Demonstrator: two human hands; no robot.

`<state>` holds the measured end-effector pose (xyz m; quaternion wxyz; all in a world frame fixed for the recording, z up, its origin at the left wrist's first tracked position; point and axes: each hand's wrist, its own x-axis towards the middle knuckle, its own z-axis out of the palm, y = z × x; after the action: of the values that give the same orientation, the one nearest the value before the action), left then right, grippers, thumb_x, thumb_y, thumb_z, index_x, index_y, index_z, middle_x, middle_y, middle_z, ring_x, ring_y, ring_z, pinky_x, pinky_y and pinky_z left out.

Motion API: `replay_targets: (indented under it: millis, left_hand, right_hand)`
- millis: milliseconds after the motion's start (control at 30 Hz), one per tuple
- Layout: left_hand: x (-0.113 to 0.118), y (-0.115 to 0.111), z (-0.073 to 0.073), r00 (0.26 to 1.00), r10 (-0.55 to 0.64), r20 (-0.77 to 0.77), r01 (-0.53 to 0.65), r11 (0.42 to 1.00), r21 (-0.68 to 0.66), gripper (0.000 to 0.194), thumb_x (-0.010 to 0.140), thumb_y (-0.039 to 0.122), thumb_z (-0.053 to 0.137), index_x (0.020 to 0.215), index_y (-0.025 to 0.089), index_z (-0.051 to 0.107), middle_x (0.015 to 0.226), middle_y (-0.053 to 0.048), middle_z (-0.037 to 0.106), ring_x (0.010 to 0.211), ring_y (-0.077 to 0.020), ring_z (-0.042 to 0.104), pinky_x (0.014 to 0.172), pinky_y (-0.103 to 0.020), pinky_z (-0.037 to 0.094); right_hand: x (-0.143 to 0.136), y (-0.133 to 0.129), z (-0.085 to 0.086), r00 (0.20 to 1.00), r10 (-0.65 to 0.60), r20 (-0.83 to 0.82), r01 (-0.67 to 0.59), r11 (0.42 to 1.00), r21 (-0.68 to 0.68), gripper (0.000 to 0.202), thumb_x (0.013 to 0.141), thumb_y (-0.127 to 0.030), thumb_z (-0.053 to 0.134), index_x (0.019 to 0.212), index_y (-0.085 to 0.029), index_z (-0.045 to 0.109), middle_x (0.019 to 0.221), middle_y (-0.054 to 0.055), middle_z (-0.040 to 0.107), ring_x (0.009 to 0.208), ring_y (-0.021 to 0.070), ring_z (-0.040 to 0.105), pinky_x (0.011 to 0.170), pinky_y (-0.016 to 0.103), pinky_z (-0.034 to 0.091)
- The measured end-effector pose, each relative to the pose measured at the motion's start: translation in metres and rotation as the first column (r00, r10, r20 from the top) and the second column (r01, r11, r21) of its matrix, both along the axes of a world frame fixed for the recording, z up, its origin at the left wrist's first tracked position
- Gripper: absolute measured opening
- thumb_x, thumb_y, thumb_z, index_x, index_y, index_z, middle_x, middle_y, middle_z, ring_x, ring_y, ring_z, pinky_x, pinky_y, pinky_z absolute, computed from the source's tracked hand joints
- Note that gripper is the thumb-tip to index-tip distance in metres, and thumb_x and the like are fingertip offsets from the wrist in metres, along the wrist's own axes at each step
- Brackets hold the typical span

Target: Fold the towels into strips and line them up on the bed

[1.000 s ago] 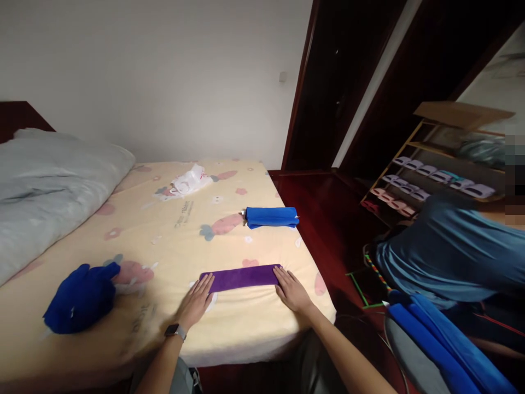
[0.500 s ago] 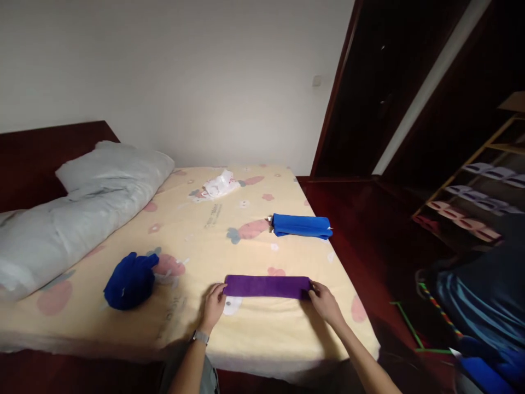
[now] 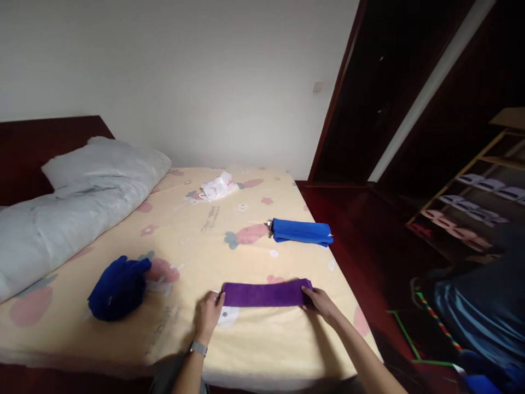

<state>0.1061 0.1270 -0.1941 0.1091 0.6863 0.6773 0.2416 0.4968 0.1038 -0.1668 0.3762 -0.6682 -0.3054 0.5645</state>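
Note:
A long strip of folded purple cloth (image 3: 262, 294) lies across the near part of the bed. My left hand (image 3: 210, 313) pinches its left end between thumb and fingers. At the other end my right hand (image 3: 321, 303) grips the cloth, thumb on top and the fingers partly hidden beneath. That right end looks slightly raised, and the strip bends a little. Beyond it, near the bed's right edge, rests a folded blue cloth (image 3: 302, 231). To the left of my hands sits a bunched dark-blue cloth (image 3: 118, 288).
A crumpled white plastic bag (image 3: 219, 187) lies farther back on the patterned bed sheet (image 3: 241, 257). A grey quilt (image 3: 82, 202) covers the left side by the headboard (image 3: 53, 145). At the right stand a slipper rack (image 3: 455, 189) and a dark draped pile (image 3: 479, 312).
My right thumb has come onto the top of the purple cloth, and that end has lifted slightly. My left hand keeps its pinch. The view has shifted a little.

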Motion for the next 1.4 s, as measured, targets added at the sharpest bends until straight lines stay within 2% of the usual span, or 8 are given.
replay_targets:
  millis: [100,200,567,733,867,1000,1167,1400]
  left_hand:
    - [0.003,-0.001,0.006,0.994,-0.004,-0.106,0.004,1.000,-0.004,0.034,0.099,0.042,0.043,0.082,0.021,0.064,0.077,-0.006,0.074,0.067,-0.0179,0.069,0.055,-0.025,0.035]
    - [0.006,0.000,0.013,0.985,0.017,-0.171,-0.019,1.000,-0.012,0.035,0.100,0.039,0.040,0.087,0.020,0.066,0.078,-0.007,0.074,0.067,-0.0173,0.069,0.055,-0.024,0.034]
    - [0.006,0.009,0.011,0.986,0.046,-0.157,-0.058,0.996,-0.074,0.023,0.097,0.026,0.046,0.086,0.019,0.065,0.076,-0.005,0.075,0.066,-0.0159,0.068,0.054,-0.022,0.030]
    - [0.004,0.011,0.011,0.978,0.029,-0.208,-0.040,0.998,-0.048,0.025,0.097,0.025,0.045,0.083,0.019,0.065,0.076,-0.005,0.074,0.065,-0.0150,0.067,0.054,-0.022,0.028]
    - [0.003,0.012,0.009,0.973,0.035,-0.226,-0.054,0.995,-0.079,0.027,0.098,0.028,0.044,0.084,0.021,0.066,0.076,-0.005,0.074,0.061,-0.0147,0.065,0.053,-0.023,0.026]
    - [0.004,0.012,0.009,0.973,0.035,-0.229,-0.057,0.994,-0.089,0.028,0.097,0.029,0.044,0.085,0.022,0.068,0.072,-0.005,0.073,0.059,-0.0152,0.063,0.051,-0.024,0.023]
    - [0.007,0.013,0.015,0.959,0.025,-0.282,-0.034,0.999,-0.027,0.028,0.094,0.030,0.046,0.081,0.023,0.070,0.069,-0.005,0.069,0.061,-0.0162,0.059,0.052,-0.025,0.024]
    - [0.001,0.016,0.004,0.965,0.013,-0.262,-0.037,0.996,-0.087,0.029,0.096,0.032,0.043,0.081,0.023,0.067,0.075,-0.004,0.069,0.065,-0.0151,0.059,0.055,-0.025,0.026]
  right_hand:
    - [-0.001,0.010,0.019,0.998,-0.051,-0.045,0.054,0.996,0.068,0.030,0.081,-0.044,0.072,0.086,-0.016,0.064,0.076,0.007,0.069,0.068,0.0205,0.070,0.069,0.033,0.063]
    - [-0.003,0.028,0.052,0.996,-0.062,-0.065,0.068,0.992,0.110,0.030,0.075,-0.038,0.080,0.085,-0.014,0.065,0.073,0.006,0.069,0.063,0.0186,0.069,0.066,0.032,0.063]
    - [-0.040,0.113,0.216,0.996,0.088,-0.011,-0.076,0.914,0.398,0.021,0.082,-0.029,0.076,0.089,-0.012,0.066,0.070,0.003,0.070,0.062,0.0153,0.068,0.061,0.027,0.062]
    - [-0.029,0.133,0.249,0.999,0.040,-0.027,-0.021,0.863,0.504,0.022,0.081,-0.030,0.077,0.088,-0.013,0.066,0.074,0.004,0.071,0.065,0.0159,0.069,0.062,0.027,0.062]
    - [0.018,0.139,0.224,0.994,-0.089,-0.063,0.109,0.844,0.525,0.024,0.080,-0.030,0.078,0.095,-0.013,0.069,0.083,0.005,0.072,0.075,0.0169,0.069,0.064,0.026,0.062]
    - [0.086,0.134,0.155,0.960,-0.247,-0.131,0.279,0.881,0.383,0.017,0.083,-0.022,0.076,0.095,-0.012,0.069,0.083,0.006,0.071,0.071,0.0166,0.069,0.063,0.028,0.063]
    - [0.151,0.115,0.068,0.882,-0.419,-0.217,0.461,0.863,0.209,0.008,0.085,-0.013,0.073,0.088,-0.011,0.065,0.078,0.006,0.069,0.065,0.0143,0.066,0.061,0.028,0.063]
    - [0.187,0.113,0.021,0.856,-0.470,-0.214,0.506,0.848,0.160,0.007,0.085,-0.013,0.071,0.086,-0.015,0.065,0.079,0.004,0.069,0.067,0.0126,0.066,0.065,0.026,0.063]
